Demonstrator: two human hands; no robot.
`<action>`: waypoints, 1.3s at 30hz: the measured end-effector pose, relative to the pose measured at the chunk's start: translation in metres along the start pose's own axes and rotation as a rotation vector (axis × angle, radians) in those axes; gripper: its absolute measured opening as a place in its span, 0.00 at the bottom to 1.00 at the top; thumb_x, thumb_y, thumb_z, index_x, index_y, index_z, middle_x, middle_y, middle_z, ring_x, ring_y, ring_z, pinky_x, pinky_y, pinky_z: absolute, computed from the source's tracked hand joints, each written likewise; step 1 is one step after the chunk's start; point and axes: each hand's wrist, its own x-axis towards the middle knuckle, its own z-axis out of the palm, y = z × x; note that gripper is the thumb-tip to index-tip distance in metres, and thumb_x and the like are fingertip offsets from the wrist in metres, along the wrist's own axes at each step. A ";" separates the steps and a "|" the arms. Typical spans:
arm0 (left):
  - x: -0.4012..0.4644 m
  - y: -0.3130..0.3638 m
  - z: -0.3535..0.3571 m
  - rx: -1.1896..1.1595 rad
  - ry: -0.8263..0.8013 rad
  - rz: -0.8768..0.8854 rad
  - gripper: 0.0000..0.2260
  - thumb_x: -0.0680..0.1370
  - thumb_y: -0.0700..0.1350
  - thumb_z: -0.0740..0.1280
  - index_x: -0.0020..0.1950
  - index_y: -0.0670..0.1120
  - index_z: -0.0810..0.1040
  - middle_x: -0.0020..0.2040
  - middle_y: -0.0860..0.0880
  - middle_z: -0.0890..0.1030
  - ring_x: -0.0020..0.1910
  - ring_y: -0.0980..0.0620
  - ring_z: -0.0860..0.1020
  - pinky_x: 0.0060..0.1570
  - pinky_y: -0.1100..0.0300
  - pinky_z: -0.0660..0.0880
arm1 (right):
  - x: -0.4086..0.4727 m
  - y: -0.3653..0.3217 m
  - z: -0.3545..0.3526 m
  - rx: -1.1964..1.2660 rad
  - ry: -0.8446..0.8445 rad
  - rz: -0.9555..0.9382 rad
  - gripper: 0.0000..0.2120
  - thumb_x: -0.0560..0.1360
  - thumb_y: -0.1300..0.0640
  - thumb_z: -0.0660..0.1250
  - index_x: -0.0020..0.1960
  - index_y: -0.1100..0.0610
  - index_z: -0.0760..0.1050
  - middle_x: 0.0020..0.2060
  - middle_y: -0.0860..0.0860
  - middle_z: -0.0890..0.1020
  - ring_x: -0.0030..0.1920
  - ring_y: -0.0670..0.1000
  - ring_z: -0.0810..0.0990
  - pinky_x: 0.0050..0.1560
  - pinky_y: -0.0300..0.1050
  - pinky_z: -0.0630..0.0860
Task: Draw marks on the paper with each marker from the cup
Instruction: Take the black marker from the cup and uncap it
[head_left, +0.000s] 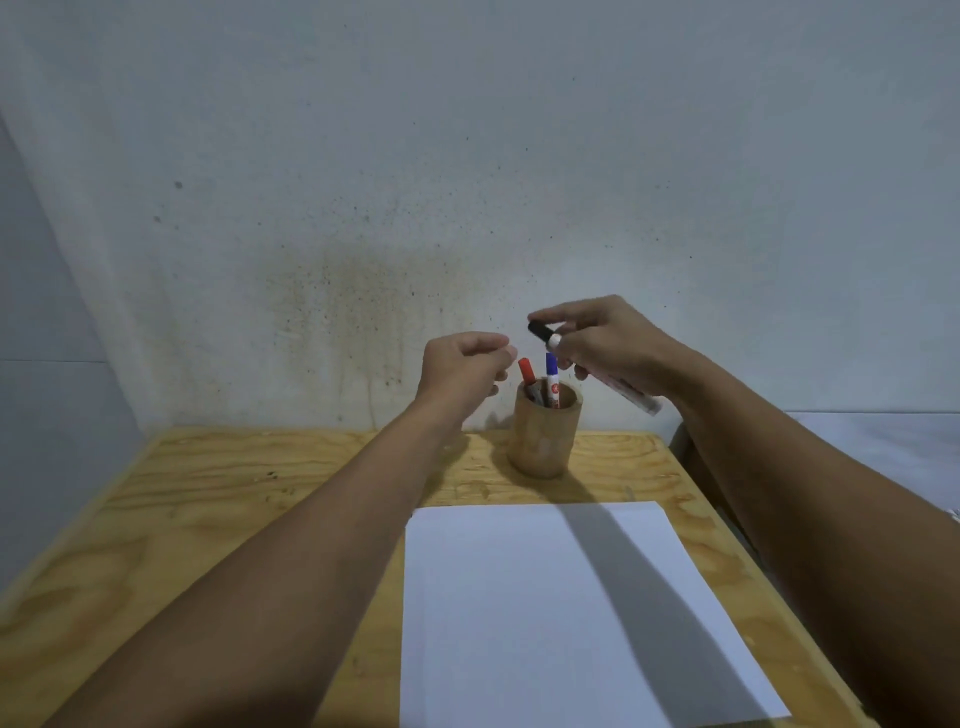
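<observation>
Above cup (544, 431), black-capped marker (597, 370) tilted, cap up-left

From my feed, the wooden cup (544, 434) stands near the back edge of the table (218, 519), close to the wall (467, 156), so I see little room behind it. Its mouth is partly filled by the red marker (527, 372) and the blue marker (551, 378), both sticking up above the rim. Right above that mouth the left hand (460, 371) and the right hand (610, 345) crowd the air, the right one gripping a black marker (597, 366) slanted across the cup's right side. The paper (545, 613) lies flat nearer me. I see bare tabletop left of the cup and paper, crossed only by the left forearm.
</observation>
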 end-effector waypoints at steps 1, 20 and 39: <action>-0.001 0.001 -0.003 -0.018 -0.014 -0.009 0.09 0.74 0.42 0.72 0.54 0.43 0.82 0.48 0.46 0.83 0.44 0.50 0.83 0.45 0.57 0.81 | -0.002 -0.002 0.001 -0.036 -0.058 0.013 0.24 0.74 0.66 0.67 0.68 0.50 0.77 0.51 0.51 0.83 0.45 0.53 0.83 0.41 0.39 0.80; -0.024 -0.039 -0.063 -0.353 -0.189 -0.249 0.02 0.75 0.34 0.68 0.45 0.35 0.79 0.37 0.37 0.83 0.37 0.45 0.84 0.39 0.57 0.83 | -0.024 -0.004 0.026 0.314 0.135 0.159 0.14 0.66 0.59 0.80 0.44 0.67 0.80 0.32 0.57 0.83 0.30 0.50 0.81 0.29 0.40 0.79; -0.038 -0.042 -0.081 0.257 -0.417 -0.129 0.07 0.77 0.40 0.68 0.43 0.38 0.82 0.28 0.48 0.76 0.23 0.57 0.72 0.26 0.65 0.70 | -0.041 -0.003 0.117 0.783 0.028 0.221 0.05 0.75 0.67 0.70 0.42 0.69 0.79 0.33 0.60 0.80 0.31 0.54 0.78 0.33 0.39 0.80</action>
